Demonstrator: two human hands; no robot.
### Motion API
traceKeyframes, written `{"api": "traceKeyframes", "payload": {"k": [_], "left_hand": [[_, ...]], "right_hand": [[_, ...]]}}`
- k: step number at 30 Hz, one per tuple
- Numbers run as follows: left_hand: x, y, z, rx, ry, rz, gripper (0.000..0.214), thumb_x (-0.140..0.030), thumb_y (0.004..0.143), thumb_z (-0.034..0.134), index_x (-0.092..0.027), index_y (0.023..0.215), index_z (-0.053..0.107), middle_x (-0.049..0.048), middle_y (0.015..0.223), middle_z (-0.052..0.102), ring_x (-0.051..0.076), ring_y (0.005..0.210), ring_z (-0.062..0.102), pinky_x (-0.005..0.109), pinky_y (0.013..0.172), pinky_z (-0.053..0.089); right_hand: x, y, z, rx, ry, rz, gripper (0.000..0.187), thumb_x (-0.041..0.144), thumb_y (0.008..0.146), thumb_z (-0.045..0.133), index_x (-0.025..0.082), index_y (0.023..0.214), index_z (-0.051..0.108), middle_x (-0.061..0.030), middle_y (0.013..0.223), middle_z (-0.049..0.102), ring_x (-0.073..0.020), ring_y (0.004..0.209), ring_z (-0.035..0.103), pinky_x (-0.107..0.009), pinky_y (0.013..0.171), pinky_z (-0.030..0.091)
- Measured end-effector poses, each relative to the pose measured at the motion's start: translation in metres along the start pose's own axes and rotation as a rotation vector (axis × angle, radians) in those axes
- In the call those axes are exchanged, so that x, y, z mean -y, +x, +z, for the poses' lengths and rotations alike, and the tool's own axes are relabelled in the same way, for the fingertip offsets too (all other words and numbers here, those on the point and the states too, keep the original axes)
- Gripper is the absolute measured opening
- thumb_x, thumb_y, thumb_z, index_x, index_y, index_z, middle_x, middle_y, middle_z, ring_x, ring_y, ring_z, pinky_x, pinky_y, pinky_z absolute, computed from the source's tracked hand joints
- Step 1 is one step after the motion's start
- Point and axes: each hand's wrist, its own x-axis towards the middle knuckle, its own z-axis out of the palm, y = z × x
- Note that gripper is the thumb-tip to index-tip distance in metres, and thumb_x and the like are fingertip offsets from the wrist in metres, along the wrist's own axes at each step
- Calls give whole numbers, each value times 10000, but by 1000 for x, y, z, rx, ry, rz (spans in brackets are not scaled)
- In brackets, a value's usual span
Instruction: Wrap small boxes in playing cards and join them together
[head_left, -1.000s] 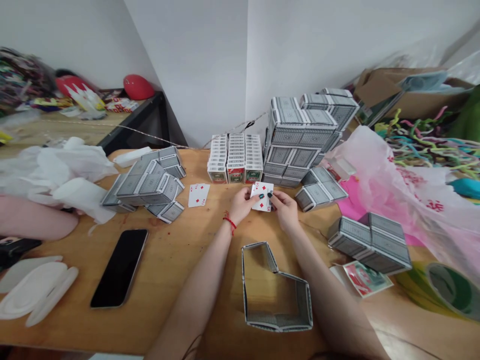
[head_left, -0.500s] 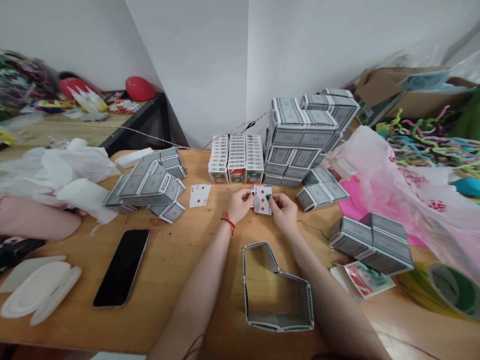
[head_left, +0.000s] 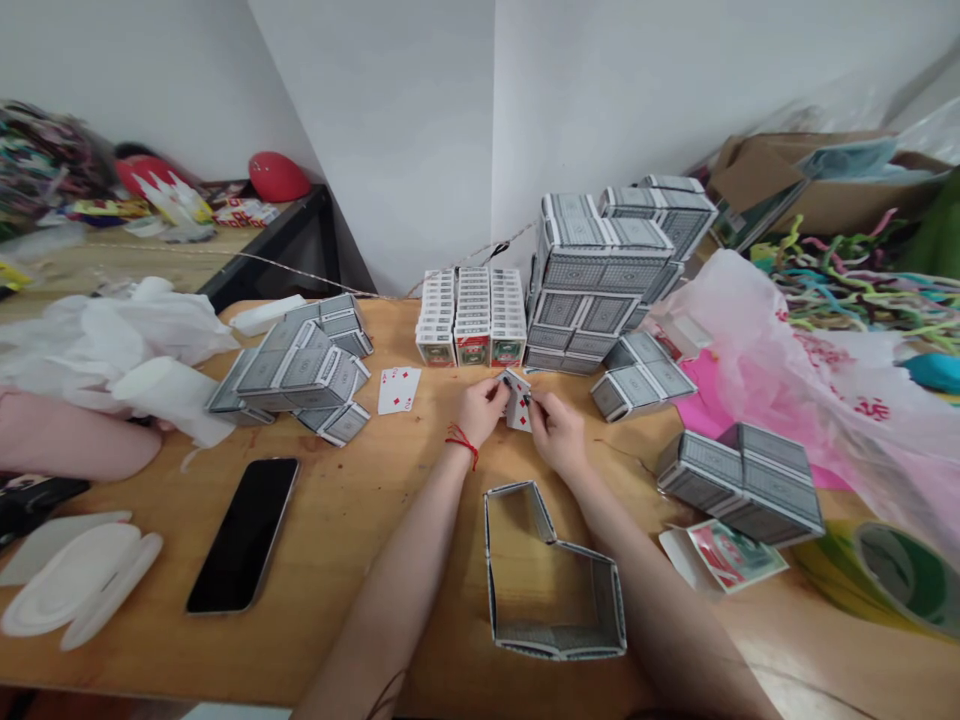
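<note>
Cards [head_left: 519, 412] are pinched by fingers of left hand [head_left: 482, 408] and right hand [head_left: 559, 430], beyond the open card frame [head_left: 556, 640]; its walls are joined, top not yet covered; block stack [head_left: 600, 262] farther beyond is already built

Cannot count the cards [head_left: 518, 414] just beyond the open card frame [head_left: 555, 640], partly covered by the fingers of the left hand [head_left: 481, 410] and right hand [head_left: 560, 430]. Cannot read the tiny print on the card boxes [head_left: 472, 322] farther beyond the frame, nor see the back of the card tower [head_left: 600, 270] beyond and right of it. See only part of the pink cylinder [head_left: 75, 430], far left of the frame, and the tape roll [head_left: 836, 575], right of it, both cut by the side edges.
</note>
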Motion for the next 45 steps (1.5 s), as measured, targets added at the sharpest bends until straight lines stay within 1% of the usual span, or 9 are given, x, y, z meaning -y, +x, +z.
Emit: {"api": "traceKeyframes", "payload": {"k": [6,10,15,21,28,35,39,42,45], "left_hand": [[-1,0,6,-22,-123,-33,154,-261,716,539,-147,759,634,28,685,647,120,620,571,225,589,458],[3,1,11,110,-254,-78,189,-195,688,554,-139,852,628,66,840,670,150,725,612,264,649,499],[4,2,9,270,-268,-119,146,-138,669,534,-141,790,615,37,767,662,133,662,606,253,616,497],[-1,-1,11,185,-89,-16,158,-113,690,491,-139,818,581,36,756,636,121,664,584,233,616,467],[-1,-1,11,121,-20,50,177,-112,727,464,-146,858,578,55,788,640,134,705,594,243,641,472],[-3,-1,9,218,-83,57,210,-86,720,474,-137,895,578,55,839,657,129,740,613,245,678,494],[-4,-3,10,188,-47,86,218,-67,707,472,-136,890,569,49,805,647,120,724,607,239,677,492],[-3,-3,10,185,-40,84,227,-89,701,495,-132,910,572,53,790,641,122,706,599,246,674,487],[-3,-3,9,189,-161,31,261,-142,686,546,-135,944,587,48,802,643,127,717,595,253,679,480]], "right_hand": [[0,4,0,-106,91,123,202,340,807,422,209,838,573,-21,687,586,-138,589,499,-254,564,384],[-1,6,-1,-199,94,166,207,366,797,436,202,802,563,-22,682,582,-141,593,503,-256,564,385],[-3,8,-3,-262,140,215,206,376,796,441,198,776,543,-21,664,573,-145,585,506,-254,545,381],[-3,9,-3,-239,130,199,194,381,793,446,204,758,516,-13,662,558,-143,592,494,-252,550,370],[-13,8,0,-93,135,238,264,383,807,415,207,611,405,42,516,388,-102,466,357,-232,463,271],[-8,9,-4,-175,4,187,255,335,817,388,199,602,384,51,505,355,-98,469,343,-224,469,249],[-6,9,-3,-183,-23,184,255,327,817,392,198,597,384,48,502,364,-101,479,353,-224,477,258],[-9,10,-2,-194,28,202,256,350,810,402,194,608,418,38,515,401,-104,490,371,-226,478,277],[-13,13,-2,-170,226,274,261,408,794,422,186,667,474,18,556,468,-111,502,414,-227,470,319]]}}
